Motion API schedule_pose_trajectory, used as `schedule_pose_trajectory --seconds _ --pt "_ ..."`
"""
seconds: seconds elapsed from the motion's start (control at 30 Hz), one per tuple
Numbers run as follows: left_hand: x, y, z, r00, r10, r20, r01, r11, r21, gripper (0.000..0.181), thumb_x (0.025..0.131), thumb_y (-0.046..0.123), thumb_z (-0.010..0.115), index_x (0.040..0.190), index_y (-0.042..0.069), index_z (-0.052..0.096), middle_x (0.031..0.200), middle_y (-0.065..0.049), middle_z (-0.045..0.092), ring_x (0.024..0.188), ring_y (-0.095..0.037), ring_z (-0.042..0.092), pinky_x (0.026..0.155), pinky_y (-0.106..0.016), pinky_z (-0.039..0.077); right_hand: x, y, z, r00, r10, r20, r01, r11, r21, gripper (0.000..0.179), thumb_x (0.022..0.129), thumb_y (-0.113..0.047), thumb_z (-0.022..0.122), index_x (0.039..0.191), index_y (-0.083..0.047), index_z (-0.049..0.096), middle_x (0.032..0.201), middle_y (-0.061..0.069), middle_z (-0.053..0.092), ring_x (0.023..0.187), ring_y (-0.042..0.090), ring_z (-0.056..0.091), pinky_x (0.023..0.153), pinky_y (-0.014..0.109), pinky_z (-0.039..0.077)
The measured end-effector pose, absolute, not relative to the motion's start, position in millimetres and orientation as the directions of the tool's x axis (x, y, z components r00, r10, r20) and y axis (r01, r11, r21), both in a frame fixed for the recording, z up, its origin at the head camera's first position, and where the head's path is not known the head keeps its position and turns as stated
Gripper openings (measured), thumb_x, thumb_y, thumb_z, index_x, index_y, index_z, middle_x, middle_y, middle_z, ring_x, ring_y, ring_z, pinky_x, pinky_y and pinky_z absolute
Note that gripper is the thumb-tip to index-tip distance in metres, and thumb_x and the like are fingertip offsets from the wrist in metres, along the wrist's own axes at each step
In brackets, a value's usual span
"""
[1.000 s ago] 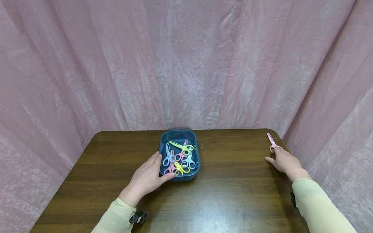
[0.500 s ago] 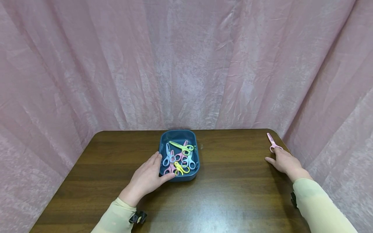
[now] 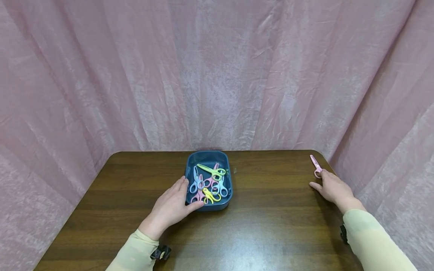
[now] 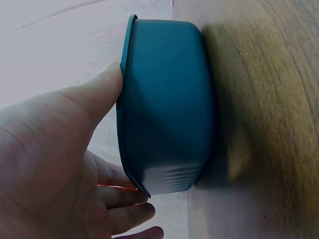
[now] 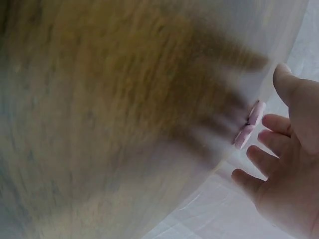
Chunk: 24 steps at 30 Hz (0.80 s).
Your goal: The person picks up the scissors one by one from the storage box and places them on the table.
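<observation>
My left hand (image 3: 171, 207) rests at the near left corner of a dark blue plastic basket (image 3: 228, 158), thumb on the near rim, fingers along the left side. In the left wrist view the thumb and fingertips meet the basket's rim (image 4: 121, 107), with the palm apart from the wall. My right hand (image 3: 335, 190) is at the table's far right corner, fingers extended to the handles of pink scissors (image 3: 315, 163), thumb spread apart. One handle loop is partly hidden by the fingers. In the right wrist view the fingertips lie right beside the scissors' handle (image 5: 249, 127).
Inside the basket lie several children's scissors, among them green scissors (image 3: 207, 168), blue scissors (image 3: 195, 177) and yellow scissors (image 3: 211, 195). The wooden table (image 3: 271, 210) has rounded far corners. Pink curtains (image 3: 217, 75) hang behind it and at the sides.
My right hand has shifted slightly to the right, and its fingers cover more of the right handle loop of the pink scissors. My left hand and the basket stay put.
</observation>
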<state>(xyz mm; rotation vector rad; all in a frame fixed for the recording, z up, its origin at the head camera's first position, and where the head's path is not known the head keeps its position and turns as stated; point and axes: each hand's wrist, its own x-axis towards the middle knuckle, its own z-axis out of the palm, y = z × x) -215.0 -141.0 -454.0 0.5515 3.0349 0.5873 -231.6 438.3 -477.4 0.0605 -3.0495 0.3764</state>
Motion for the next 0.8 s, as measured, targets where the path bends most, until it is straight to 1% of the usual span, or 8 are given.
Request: schedule_pose_trajectory --seconds 0.1,0.13,0.3,0.33,0.4,0.5,0.63,0.8 --pt "-215.1 -141.3 -454.1 -0.938 0.341 0.064 0.341 0.868 0.36 0.108 0.097 0.071 0.074 0.164 -0.007 0.044 0.172 -0.03 0.038 0.158 -0.045 0.041 0.125 -0.06 0.039 -230.9 436.7 -476.1 -0.994 -0.036 0.102 -0.059 0.969 -0.238 0.06 0.109 -0.035 0.072 0.141 0.013 0.056 0.143 0.038 0.059 0.137 0.061 0.051 0.107 0.076 0.044" --pt "-215.1 -141.3 -454.2 -0.938 0.341 0.066 0.341 0.869 0.359 0.108 0.097 0.072 0.073 0.164 -0.007 0.044 0.172 -0.03 0.038 0.158 -0.045 0.041 0.125 -0.06 0.039 -230.5 435.6 -475.3 -0.993 -0.041 0.107 -0.065 0.971 -0.231 0.061 0.109 -0.035 0.072 0.143 0.013 0.056 0.145 0.038 0.058 0.138 0.061 0.05 0.108 0.075 0.043" --pt "-214.7 -141.1 -454.1 -0.937 0.341 0.07 0.343 0.87 0.355 0.109 0.097 0.073 0.073 0.164 -0.007 0.044 0.172 -0.029 0.038 0.157 -0.045 0.041 0.124 -0.06 0.039 -229.2 427.0 -471.6 -0.992 -0.071 0.102 -0.089 0.979 -0.185 0.077 0.111 -0.041 0.068 0.158 0.015 0.044 0.159 0.041 0.044 0.148 0.06 0.041 0.117 0.073 0.037" --pt "-214.8 -141.1 -454.2 -0.937 0.341 0.071 0.344 0.87 0.353 0.109 0.096 0.073 0.073 0.164 -0.007 0.044 0.172 -0.029 0.038 0.157 -0.045 0.041 0.124 -0.06 0.039 -229.2 424.8 -470.9 -0.992 -0.076 0.099 -0.093 0.98 -0.176 0.08 0.111 -0.042 0.068 0.16 0.016 0.041 0.162 0.042 0.04 0.15 0.061 0.039 0.119 0.073 0.035" --pt "-215.0 -141.0 -454.2 -0.937 0.342 0.072 0.344 0.87 0.352 0.108 0.096 0.073 0.073 0.164 -0.007 0.044 0.172 -0.029 0.038 0.157 -0.045 0.041 0.124 -0.06 0.039 -229.0 419.8 -469.6 -0.992 -0.086 0.096 -0.102 0.981 -0.168 0.083 0.111 -0.043 0.067 0.161 0.016 0.038 0.164 0.041 0.038 0.15 0.06 0.038 0.12 0.073 0.034" --pt "-214.8 -140.8 -453.7 -0.937 0.343 0.072 0.345 0.87 0.352 0.108 0.096 0.073 0.073 0.164 -0.007 0.044 0.172 -0.029 0.038 0.157 -0.045 0.042 0.124 -0.06 0.04 -228.9 410.6 -467.2 -0.989 -0.106 0.107 -0.122 0.98 -0.158 0.082 0.111 -0.043 0.067 0.161 0.016 0.039 0.165 0.041 0.037 0.15 0.061 0.038 0.121 0.072 0.033" --pt "-214.2 -140.9 -452.8 -0.938 0.341 0.065 0.341 0.868 0.36 0.109 0.096 0.073 0.073 0.164 -0.007 0.044 0.172 -0.029 0.038 0.158 -0.045 0.041 0.124 -0.06 0.039 -229.0 397.2 -463.5 -0.982 -0.135 0.133 -0.155 0.976 -0.153 0.079 0.11 -0.041 0.07 0.159 0.015 0.043 0.163 0.041 0.04 0.15 0.061 0.039 0.12 0.074 0.033" --pt "-213.6 -141.2 -451.9 -0.938 0.342 0.065 0.341 0.865 0.367 0.109 0.096 0.073 0.073 0.164 -0.007 0.044 0.172 -0.029 0.038 0.158 -0.045 0.041 0.124 -0.06 0.039 -228.1 378.2 -458.3 -0.967 -0.183 0.177 -0.21 0.967 -0.146 0.076 0.108 -0.039 0.072 0.158 0.013 0.047 0.161 0.041 0.044 0.148 0.06 0.043 0.119 0.073 0.036"
